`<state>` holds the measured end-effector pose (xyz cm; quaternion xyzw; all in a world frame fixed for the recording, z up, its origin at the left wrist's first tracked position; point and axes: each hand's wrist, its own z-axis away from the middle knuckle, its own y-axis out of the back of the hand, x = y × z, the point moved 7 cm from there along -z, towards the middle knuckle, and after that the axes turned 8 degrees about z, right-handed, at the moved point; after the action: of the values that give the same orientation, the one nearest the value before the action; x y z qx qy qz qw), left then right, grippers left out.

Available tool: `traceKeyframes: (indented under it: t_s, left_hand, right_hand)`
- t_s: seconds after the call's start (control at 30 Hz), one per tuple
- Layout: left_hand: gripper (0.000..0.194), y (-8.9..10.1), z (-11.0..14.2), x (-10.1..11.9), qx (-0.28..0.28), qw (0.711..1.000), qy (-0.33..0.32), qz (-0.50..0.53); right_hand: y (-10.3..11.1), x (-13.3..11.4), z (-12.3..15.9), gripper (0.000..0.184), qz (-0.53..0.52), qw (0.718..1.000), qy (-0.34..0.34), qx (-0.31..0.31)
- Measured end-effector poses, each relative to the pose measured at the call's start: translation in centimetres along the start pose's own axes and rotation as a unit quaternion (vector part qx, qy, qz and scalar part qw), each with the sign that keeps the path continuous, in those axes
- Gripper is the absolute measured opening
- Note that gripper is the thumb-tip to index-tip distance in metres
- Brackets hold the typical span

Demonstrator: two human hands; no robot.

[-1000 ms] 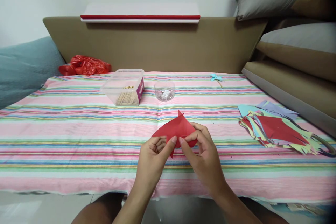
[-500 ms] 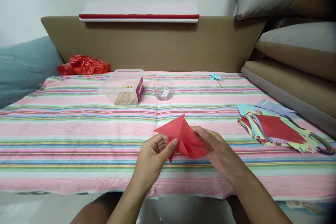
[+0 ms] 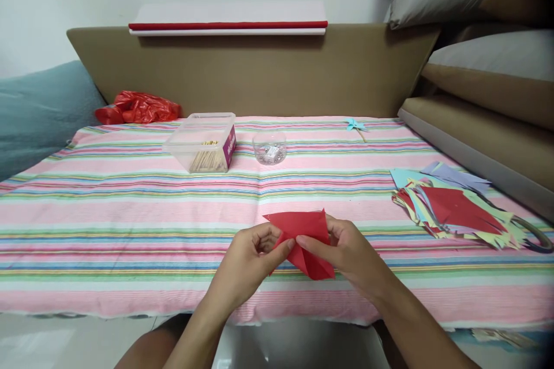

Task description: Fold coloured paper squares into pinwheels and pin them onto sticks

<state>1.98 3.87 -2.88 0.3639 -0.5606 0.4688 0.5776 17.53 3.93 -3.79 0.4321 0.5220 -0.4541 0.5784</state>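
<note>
A piece of red paper [image 3: 303, 223], cut and partly folded, is held in the air between both hands above the striped cloth. My left hand [image 3: 255, 251] pinches its left side, thumb in front near the paper's middle and fingers curled behind. From the right, my right hand [image 3: 344, 245] grips the sheet, its thumb pressed close to the left thumb at the centre. The right fingers are mostly hidden behind the paper. Pointed corners stick out at the upper left and upper right, and a folded flap hangs down at the bottom.
A clear box [image 3: 201, 144] of wooden sticks and a round clear container [image 3: 269, 150] of small metallic pieces stand ahead. A blue paper pinwheel [image 3: 355, 125] lies farther back. Cut papers [image 3: 459, 207] lie right, over scissors [image 3: 534, 233]. A red plastic bag [image 3: 141, 108] rests back left.
My right hand has moved in from the paper's right edge, bringing its thumb to the centre. The red paper has turned and tilted, sitting slightly lower.
</note>
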Motion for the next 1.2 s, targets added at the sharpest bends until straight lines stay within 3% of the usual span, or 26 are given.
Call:
traceKeyframes:
  t_s: [0.13, 0.23, 0.37, 0.5, 0.73, 0.83, 0.93, 1.03, 1.13, 1.2]
  left_hand:
    - [0.027, 0.3, -0.1, 0.4, 0.044, 0.994, -0.027, 0.097]
    - [0.030, 0.3, -0.3, -0.4, 0.082, 0.986, -0.036, 0.139]
    - [0.030, 0.2, -0.2, -1.9, 0.144, 0.971, -0.036, 0.185]
    - [0.025, 0.3, -0.1, -2.4, 0.190, 0.960, -0.042, 0.201]
    - [0.025, 0.4, -0.2, -2.0, 0.185, 0.961, -0.055, 0.197]
    - [0.024, 0.6, -0.4, -2.1, 0.179, 0.956, -0.044, 0.229]
    - [0.024, 1.3, -0.6, -2.3, 0.183, 0.943, -0.033, 0.276]
    - [0.024, 1.9, -0.8, -2.3, 0.193, 0.931, -0.024, 0.310]
    - [0.024, 2.1, -0.8, -2.3, 0.192, 0.926, -0.019, 0.324]
    - [0.024, 2.0, -0.8, -2.3, 0.185, 0.927, -0.019, 0.326]
  right_hand:
    - [-0.2, 0.5, -0.1, 0.033, -0.105, 0.989, -0.003, 0.108]
    - [-1.0, 0.5, -0.1, 0.027, -0.196, 0.967, 0.028, 0.162]
    - [-2.7, 1.2, -0.1, 0.022, -0.278, 0.946, 0.010, 0.169]
    - [-3.5, 1.6, -0.1, 0.023, -0.289, 0.943, 0.000, 0.164]
    - [-4.1, 2.1, -0.1, 0.026, -0.271, 0.950, -0.007, 0.158]
    - [-3.5, 1.9, -0.1, 0.033, -0.206, 0.965, 0.016, 0.161]
    - [-1.2, 0.3, 0.7, 0.036, -0.056, 0.959, 0.121, 0.249]
    - [-0.1, -2.9, 2.2, 0.032, 0.182, 0.893, 0.286, 0.296]
    - [-1.3, -4.6, 2.9, 0.031, 0.389, 0.801, 0.388, 0.238]
    - [-1.9, -4.7, 2.9, 0.026, 0.452, 0.766, 0.414, 0.195]
